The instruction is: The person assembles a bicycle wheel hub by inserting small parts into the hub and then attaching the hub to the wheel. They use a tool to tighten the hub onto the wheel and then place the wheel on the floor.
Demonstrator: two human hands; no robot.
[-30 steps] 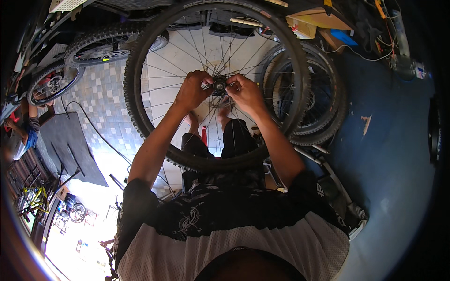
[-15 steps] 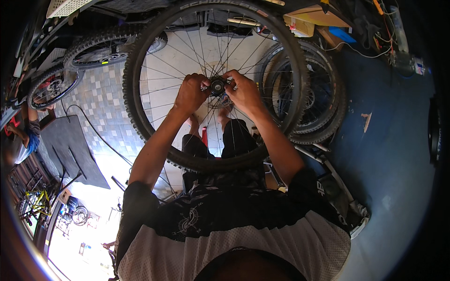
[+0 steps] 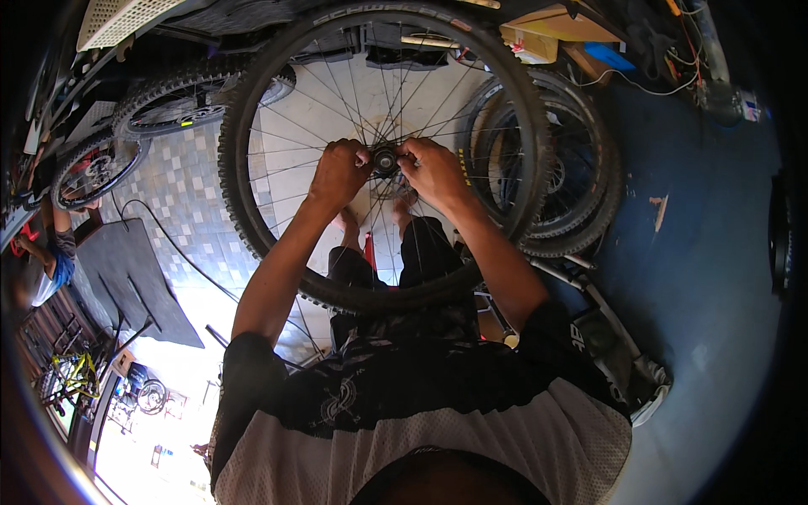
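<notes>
A bicycle wheel (image 3: 239,181) with a knobby black tire lies across my lap, its thin spokes meeting at a dark hub (image 3: 385,161). From the left, my left hand (image 3: 340,172) is closed, thumb and fingers pinching the hub's side. Opposite it, my right hand (image 3: 434,171) grips the hub's right side with curled fingers. The round end of the hub shows between the two hands. My fingertips partly hide what they touch, so any small part under them cannot be made out.
Several more wheels lie around: a stack (image 3: 589,160) at right and a knobby wheel (image 3: 181,97) at far left. A black mat (image 3: 139,282) and cable (image 3: 181,248) lie on the left floor. Another person (image 3: 55,261) is at the left edge. A cardboard box (image 3: 560,25) stands far right.
The view has shifted slightly. Both hands stay at the hub; the right hand's raised fingers have come down and curl closer against it.
</notes>
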